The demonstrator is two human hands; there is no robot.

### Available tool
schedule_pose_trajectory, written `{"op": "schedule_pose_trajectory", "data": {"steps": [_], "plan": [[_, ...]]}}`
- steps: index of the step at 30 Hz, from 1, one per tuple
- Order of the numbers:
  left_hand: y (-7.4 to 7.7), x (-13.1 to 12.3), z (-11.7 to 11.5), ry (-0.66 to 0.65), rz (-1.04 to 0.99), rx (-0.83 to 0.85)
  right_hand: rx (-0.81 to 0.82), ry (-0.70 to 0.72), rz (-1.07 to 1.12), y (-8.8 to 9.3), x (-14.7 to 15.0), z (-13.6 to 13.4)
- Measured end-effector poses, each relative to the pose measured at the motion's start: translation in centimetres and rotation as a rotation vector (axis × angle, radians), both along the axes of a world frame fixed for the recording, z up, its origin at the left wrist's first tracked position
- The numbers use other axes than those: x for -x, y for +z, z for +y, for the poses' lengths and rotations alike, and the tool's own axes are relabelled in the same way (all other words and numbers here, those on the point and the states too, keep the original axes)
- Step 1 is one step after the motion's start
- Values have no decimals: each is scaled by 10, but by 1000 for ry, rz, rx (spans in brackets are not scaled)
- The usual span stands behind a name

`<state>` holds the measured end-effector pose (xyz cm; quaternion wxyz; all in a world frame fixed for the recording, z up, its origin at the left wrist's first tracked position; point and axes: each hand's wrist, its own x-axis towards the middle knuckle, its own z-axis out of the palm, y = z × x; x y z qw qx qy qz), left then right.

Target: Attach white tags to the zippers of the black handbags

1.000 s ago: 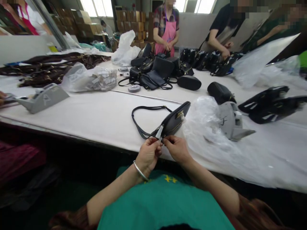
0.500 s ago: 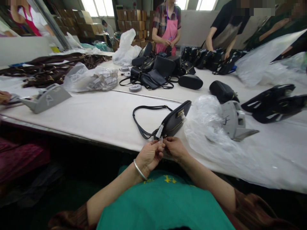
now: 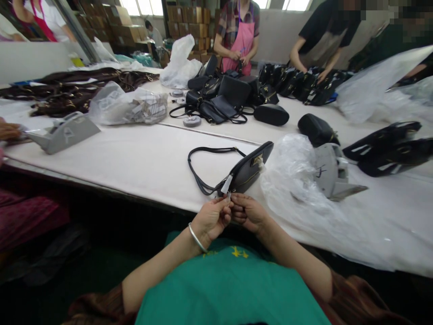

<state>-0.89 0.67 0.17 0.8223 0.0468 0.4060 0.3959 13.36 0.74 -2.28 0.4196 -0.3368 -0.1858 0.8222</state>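
Note:
A black handbag (image 3: 246,174) lies tilted at the table's front edge, its strap (image 3: 191,163) looped out to the left. White wrapping (image 3: 260,163) covers part of the gold-coloured clasp on its side. A white tag (image 3: 226,184) sticks up at the near end. Just below the tag, my left hand (image 3: 210,219) pinches a small whitish piece (image 3: 229,196) between thumb and forefinger. My right hand (image 3: 249,213) meets it from the right with fingers curled and pinched together; what its fingertips hold is too small to make out.
Crumpled clear plastic (image 3: 287,171) and a grey tape dispenser (image 3: 329,171) lie right of the bag. Another tape dispenser (image 3: 66,133) stands at left near a bag of paper tags (image 3: 135,108). Black bags (image 3: 233,95) are heaped across the table, where co-workers stand. Brown straps (image 3: 77,92) lie far left.
My right hand's fingers have curled in more and turned slightly beside the left fingertips. The left hand keeps its pinch, and the handbag stays in about the same place. The view has shifted slightly.

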Motion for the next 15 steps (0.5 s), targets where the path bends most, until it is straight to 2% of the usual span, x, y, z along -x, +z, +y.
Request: {"op": "schedule_pose_trajectory", "data": {"steps": [4,7,10,15], "plan": [[1,6,4,-56,-57,76,25,66,130,-6,2,5],[1,7,4,-43,-31,-6,37,42,99,-5,5,4],[-2,3,1,30,90,-189,11,-33,-68,4,10,-1],[-9,-6,-4,107,258,-366,-109,-202,-590,20,20,-2]]}}
